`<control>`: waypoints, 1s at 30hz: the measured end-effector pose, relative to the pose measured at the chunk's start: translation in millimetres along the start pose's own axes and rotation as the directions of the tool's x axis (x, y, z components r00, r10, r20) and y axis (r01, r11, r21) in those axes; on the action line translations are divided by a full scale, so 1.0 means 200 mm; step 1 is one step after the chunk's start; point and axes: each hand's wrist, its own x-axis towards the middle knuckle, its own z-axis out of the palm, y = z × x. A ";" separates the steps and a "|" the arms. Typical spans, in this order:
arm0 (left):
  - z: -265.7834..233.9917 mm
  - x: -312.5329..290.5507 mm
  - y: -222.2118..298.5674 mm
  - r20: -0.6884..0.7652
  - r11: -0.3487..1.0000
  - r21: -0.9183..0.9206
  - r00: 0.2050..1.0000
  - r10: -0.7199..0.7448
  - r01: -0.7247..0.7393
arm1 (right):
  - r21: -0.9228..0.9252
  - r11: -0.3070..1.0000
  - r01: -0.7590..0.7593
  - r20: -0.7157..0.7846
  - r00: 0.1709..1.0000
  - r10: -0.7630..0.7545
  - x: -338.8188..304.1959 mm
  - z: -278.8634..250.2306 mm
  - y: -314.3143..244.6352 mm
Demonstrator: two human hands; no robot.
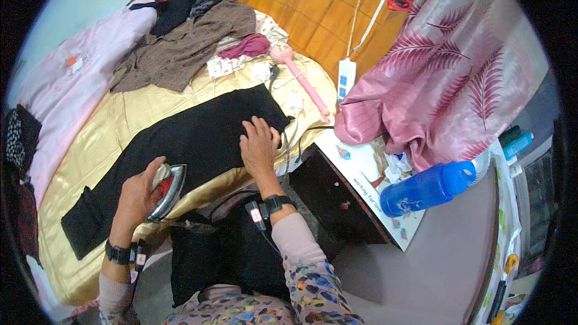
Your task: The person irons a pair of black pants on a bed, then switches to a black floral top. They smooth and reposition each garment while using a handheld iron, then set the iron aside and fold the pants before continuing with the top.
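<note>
Folded black trousers [180, 135] lie slantwise over the yellow satin bed cover [75, 174]. In my left hand [137, 195] is a clothes iron [173, 194] with a red and white body, its fingers wrapped round the handle. The iron is tipped on its side by the near edge of the trousers, its metal soleplate turned to the right. Whether it touches the cloth I cannot tell. My right hand [260, 150] rests on the right part of the black cloth, fingers spread and holding nothing.
Clothes, among them a brown garment [189, 45] and pink cloth [90, 72], are heaped at the far left. A pink round-headed stick [304, 84] lies beyond the trousers. Right are a white power strip [345, 78], curtain [445, 54], bedside cabinet [343, 171] and blue bottle [421, 189].
</note>
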 end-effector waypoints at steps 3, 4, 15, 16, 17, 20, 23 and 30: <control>0.01 0.04 0.02 0.004 1.000 0.012 1.000 0.027 -0.027 | 0.119 0.991 -0.068 -0.091 0.993 0.079 -0.15 -0.04 -0.03; 0.01 0.05 0.03 -0.005 0.999 0.023 0.999 0.044 -0.044 | 0.105 0.987 -0.123 -0.077 0.988 0.132 -0.20 -0.06 -0.04; 0.09 0.25 0.19 0.057 0.990 0.036 0.990 0.131 -0.133 | 0.377 0.892 -0.250 -0.197 0.919 0.340 -0.24 -0.12 0.07; 0.12 0.26 0.19 0.006 0.982 0.025 0.982 0.187 -0.187 | 0.347 0.892 -0.289 -0.165 0.918 0.362 -0.24 -0.12 0.08; 0.14 0.27 0.20 0.022 0.987 -0.030 0.987 0.158 -0.157 | 0.289 0.918 -0.272 -0.177 0.927 0.330 -0.25 -0.12 0.08; 0.20 0.32 0.23 -0.053 0.952 -0.121 0.959 0.278 -0.282 | 0.250 0.917 -0.312 -0.131 0.927 0.351 -0.25 -0.13 0.12; 0.23 0.38 0.26 -0.013 0.974 -0.055 0.975 0.221 -0.222 | 0.194 0.929 -0.316 -0.129 0.930 0.344 -0.23 -0.12 0.14; 0.32 0.43 0.34 -0.171 0.937 -0.020 0.924 0.341 -0.350 | 0.094 0.967 -0.235 -0.147 0.958 0.247 -0.26 -0.05 0.23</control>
